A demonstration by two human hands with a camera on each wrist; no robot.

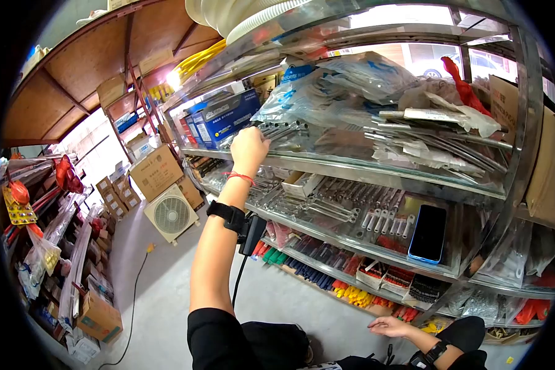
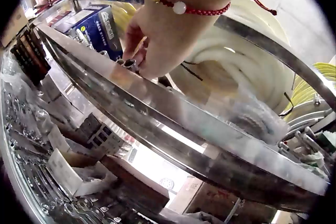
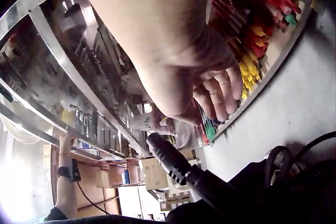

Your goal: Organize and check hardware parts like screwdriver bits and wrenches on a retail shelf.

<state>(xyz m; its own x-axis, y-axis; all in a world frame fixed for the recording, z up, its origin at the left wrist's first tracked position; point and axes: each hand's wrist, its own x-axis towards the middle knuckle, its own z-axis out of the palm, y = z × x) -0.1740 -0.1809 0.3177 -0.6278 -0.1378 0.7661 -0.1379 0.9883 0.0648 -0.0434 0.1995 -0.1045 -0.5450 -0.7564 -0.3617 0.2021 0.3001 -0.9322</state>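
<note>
Your left hand (image 1: 249,148) is raised to the upper shelf (image 1: 351,169), fingers curled around the ends of the metal tubes (image 2: 127,65) lying at its front edge, seemingly to draw one out. Your right hand (image 1: 390,326) hangs low, loosely relaxed, holding nothing, beside the bottom rack.

My steel shelf rack (image 1: 351,168) carries metal tubes (image 1: 283,131), plastic bags (image 1: 357,77), blue boxes (image 1: 225,117) and a phone (image 1: 428,233).
</note>
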